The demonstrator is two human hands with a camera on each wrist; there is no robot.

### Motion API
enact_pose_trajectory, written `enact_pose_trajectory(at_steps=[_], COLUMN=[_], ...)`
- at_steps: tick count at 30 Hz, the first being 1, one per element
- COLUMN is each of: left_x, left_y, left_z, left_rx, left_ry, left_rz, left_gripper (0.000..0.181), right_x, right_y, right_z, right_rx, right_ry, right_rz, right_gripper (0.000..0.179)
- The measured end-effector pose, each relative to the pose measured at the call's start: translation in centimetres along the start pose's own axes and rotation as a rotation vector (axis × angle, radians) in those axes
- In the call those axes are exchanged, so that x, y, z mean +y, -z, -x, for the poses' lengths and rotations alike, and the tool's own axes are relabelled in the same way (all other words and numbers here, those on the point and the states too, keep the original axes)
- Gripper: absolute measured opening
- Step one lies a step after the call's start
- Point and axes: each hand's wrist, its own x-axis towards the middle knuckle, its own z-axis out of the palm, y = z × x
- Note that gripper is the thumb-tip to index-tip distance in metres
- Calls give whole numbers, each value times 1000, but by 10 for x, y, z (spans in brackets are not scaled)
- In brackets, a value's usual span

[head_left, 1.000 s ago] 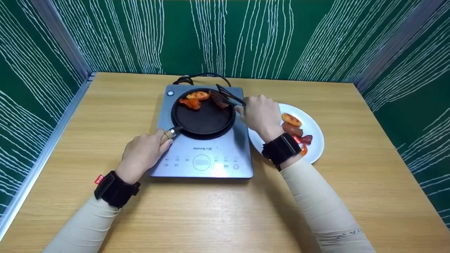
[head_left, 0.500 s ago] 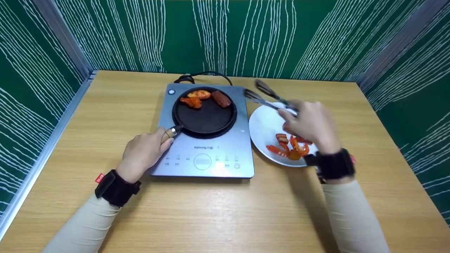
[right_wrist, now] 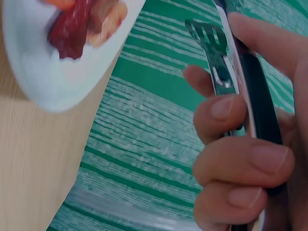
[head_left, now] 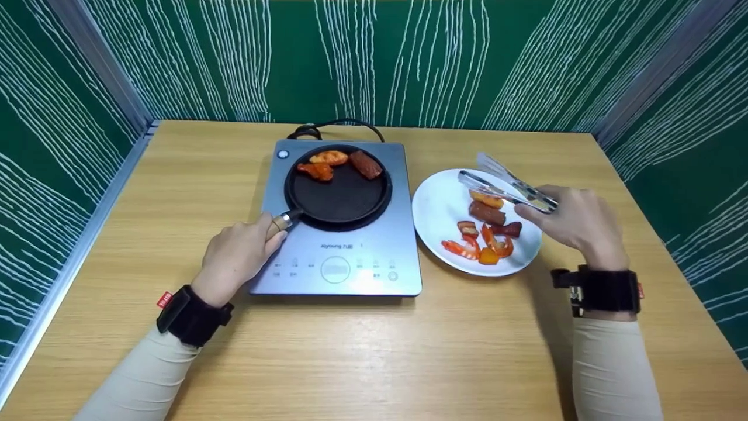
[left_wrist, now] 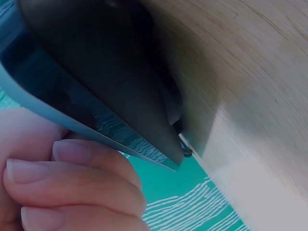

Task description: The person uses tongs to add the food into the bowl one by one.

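My left hand (head_left: 239, 252) grips the wooden handle (head_left: 279, 225) of a black frying pan (head_left: 339, 202), which sits on a silver induction cooktop (head_left: 304, 275). Inside the pan lie an orange chicken piece (head_left: 317, 171), a browned yellow slice (head_left: 329, 158) and a brown slab of meat (head_left: 366, 165). To the right, my right hand (head_left: 578, 222) holds metal tongs (head_left: 514, 190) with dark grips, their arms spread apart and nothing between them. The tong tips overlap the far side of a white plate (head_left: 429, 216) bearing shrimp (head_left: 461, 248), a sausage-like brown piece (head_left: 487, 213) and several other food pieces.
A black power cord (head_left: 345, 121) loops behind the cooktop. Green panels (head_left: 409, 64) with white streaks enclose the wooden table (head_left: 350, 356) at the back and both sides. In the left wrist view, the cooktop's edge (left_wrist: 86, 115) overhangs the table surface.
My right hand and the tongs have moved right, from the pan's brown meat to above the plate, leaving the meat in the pan. The left hand has stayed on the handle.
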Motion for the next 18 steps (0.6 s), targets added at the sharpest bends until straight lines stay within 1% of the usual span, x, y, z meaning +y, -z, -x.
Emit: enact_pose_trajectory(at_steps=[4,8,12,18], left_x=[0,0,0,-1], left_y=[2,1,0,0], left_z=[0,0,0,-2], left_rx=[-10,-3,0,-7], left_ry=[1,1,-5,-7], left_rz=[12,14,9,10], left_gripper=[34,33,33,33], right_x=[15,29,39,45], right_y=[4,4,1,-4], right_z=[0,-2,-4,-8], right_rx=[-56,-111,-138,-163], right_ry=[-21,-33,-41,-57], right_rz=[-10,-8,-11,-16], right_gripper=[101,106,107,104])
